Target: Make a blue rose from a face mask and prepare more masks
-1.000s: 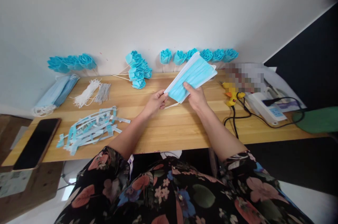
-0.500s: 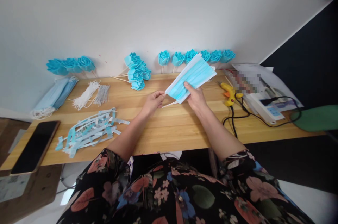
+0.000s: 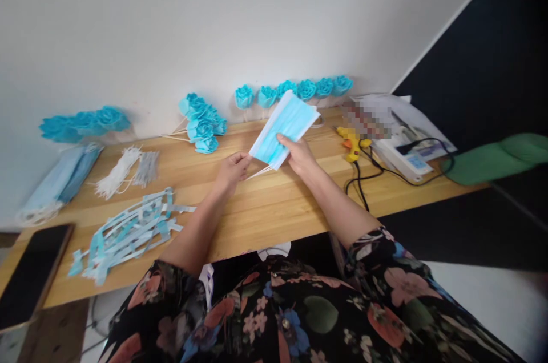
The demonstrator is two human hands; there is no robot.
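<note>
The wooden counter (image 3: 265,209) spans the scene, a heap of cut strips (image 3: 128,233) lying near left. Above the counter's middle are blue-and-white face masks (image 3: 287,123), tilted toward far right. The right hand (image 3: 300,156) clasps them, thumb on top; the left hand (image 3: 233,171) pinches their left corner. At right lies a yellow glue gun (image 3: 353,145).

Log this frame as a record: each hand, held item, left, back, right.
left_hand: left hand, fingertips at the masks' left corner
right_hand: right hand, gripping, thumb on top
held: blue-and-white face masks, count unclear
left: mask pile, white cords, cut strips, phone
back: blue flowers, three groups
right: yellow glue gun, black cord
</note>
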